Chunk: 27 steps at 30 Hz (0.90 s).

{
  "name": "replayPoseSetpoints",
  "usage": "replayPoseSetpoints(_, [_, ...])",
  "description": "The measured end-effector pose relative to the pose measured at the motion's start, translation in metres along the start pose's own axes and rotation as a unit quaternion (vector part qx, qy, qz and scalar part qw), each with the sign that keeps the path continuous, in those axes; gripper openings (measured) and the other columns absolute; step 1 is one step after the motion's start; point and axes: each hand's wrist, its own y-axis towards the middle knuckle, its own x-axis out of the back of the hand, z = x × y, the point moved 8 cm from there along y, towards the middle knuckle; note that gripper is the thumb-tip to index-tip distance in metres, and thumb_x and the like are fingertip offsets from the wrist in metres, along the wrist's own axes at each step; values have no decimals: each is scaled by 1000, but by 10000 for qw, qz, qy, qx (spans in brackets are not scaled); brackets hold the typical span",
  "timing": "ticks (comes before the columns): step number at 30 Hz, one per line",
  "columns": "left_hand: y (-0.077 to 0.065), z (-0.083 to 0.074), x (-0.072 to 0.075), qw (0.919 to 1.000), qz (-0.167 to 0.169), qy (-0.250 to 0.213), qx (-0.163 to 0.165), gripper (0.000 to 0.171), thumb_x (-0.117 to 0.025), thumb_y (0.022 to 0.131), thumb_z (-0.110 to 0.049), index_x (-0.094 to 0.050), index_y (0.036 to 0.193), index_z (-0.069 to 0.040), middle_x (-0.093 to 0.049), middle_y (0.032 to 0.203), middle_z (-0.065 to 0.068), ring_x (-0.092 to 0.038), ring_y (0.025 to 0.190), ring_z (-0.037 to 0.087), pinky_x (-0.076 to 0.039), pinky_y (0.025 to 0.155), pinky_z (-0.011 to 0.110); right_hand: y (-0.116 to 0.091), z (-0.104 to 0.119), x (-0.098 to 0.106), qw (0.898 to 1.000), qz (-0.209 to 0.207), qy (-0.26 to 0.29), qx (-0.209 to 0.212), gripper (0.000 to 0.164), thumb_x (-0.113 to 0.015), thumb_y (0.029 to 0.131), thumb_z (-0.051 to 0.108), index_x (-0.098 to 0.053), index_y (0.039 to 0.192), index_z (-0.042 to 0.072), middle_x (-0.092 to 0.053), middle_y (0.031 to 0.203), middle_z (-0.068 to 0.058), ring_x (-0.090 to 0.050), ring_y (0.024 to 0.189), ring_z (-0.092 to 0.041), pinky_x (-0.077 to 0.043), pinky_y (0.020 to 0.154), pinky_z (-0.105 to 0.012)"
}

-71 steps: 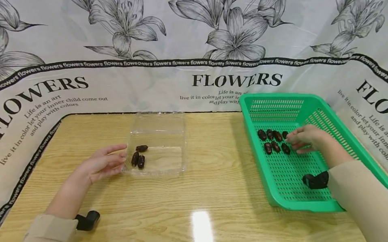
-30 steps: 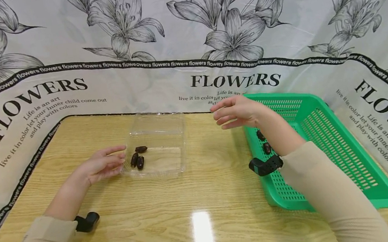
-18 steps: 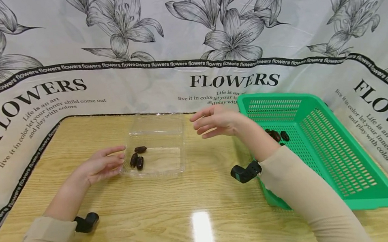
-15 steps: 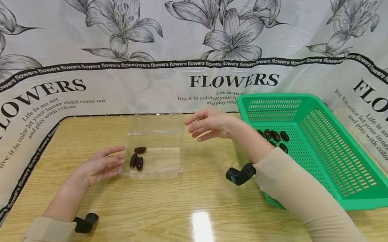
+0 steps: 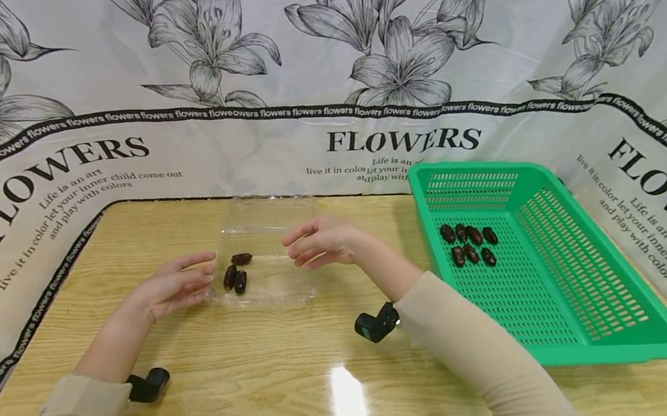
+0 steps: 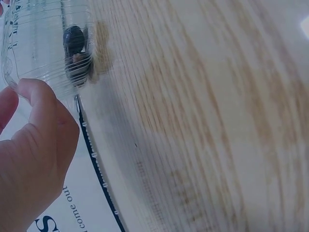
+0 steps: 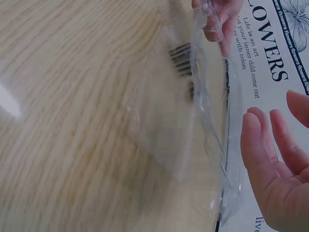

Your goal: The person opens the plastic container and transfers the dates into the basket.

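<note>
Three dark dried dates [image 5: 240,281] lie in the left part of an open, clear plastic container [image 5: 281,290] on the table. My left hand [image 5: 181,285] pinches the container's left rim; the left wrist view shows the fingers at its corner. Over the container's right side is my right hand [image 5: 325,242], fingers loosely bent and apart. No date shows in the right hand in the right wrist view. Several more dates [image 5: 474,235] sit in two short rows inside the green slotted basket [image 5: 612,355], toward its left side.
The wooden table [image 5: 258,401] runs between the container and the basket. A white sheet [image 5: 275,152] printed with flowers stands along the back and sides. Both wrists wear small black cameras [image 5: 377,323].
From inside the basket, the right hand has moved left to the container, uncovering the dates in the basket. The left hand and the container's dates stay put.
</note>
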Motion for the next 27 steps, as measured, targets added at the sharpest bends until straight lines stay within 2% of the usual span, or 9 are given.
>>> replayPoseSetpoints(2, [0, 0, 0, 10000, 3, 8, -8, 69, -55, 89, 3, -17, 146, 2, -51, 107, 3, -58, 81, 7, -53, 70, 18, 4, -1, -5, 10000, 24, -14, 4, 43, -59, 89, 1, -49, 130, -5, -50, 130, -22, -55, 109, -33, -45, 96, -45])
replayPoseSetpoints(12, [-1, 0, -3, 10000, 8, -63, 11, 70, -55, 89, 3, -15, 147, 1, -52, 105, 3, -58, 80, 7, -53, 69, 18, 21, -7, -24, 9999, -17, 104, 24, 38, -59, 88, -2, -53, 126, -5, -53, 123, -27, -60, 96, -29, -48, 92, -42])
replayPoseSetpoints(20, [-1, -1, -1, 10000, -16, 28, 6, 70, -54, 89, 3, -15, 147, 2, -48, 111, 6, -57, 81, 7, -53, 71, 18, 37, -13, -40, 9997, -215, 121, 7, 35, -57, 88, -5, -55, 123, -7, -58, 115, -27, -60, 76, -20, -50, 91, -41])
replayPoseSetpoints(25, [-1, -1, -1, 10000, -7, 52, 10, 71, -55, 89, 2, -14, 147, 1, -44, 115, 8, -57, 82, 7, -53, 71, 18, 44, -20, -49, 9986, -410, 313, -110, 33, -58, 87, -6, -56, 121, -8, -62, 108, -23, -59, 73, -19, -53, 84, -37])
replayPoseSetpoints(27, [-1, 0, 0, 10000, 1, 48, 9, 71, -55, 89, 2, -14, 147, 1, -43, 116, 8, -57, 82, 7, -53, 72, 18, 47, -21, -52, 9981, -528, 295, -81, 32, -60, 86, -5, -57, 118, -8, -64, 100, -20, -58, 71, -19, -55, 79, -35])
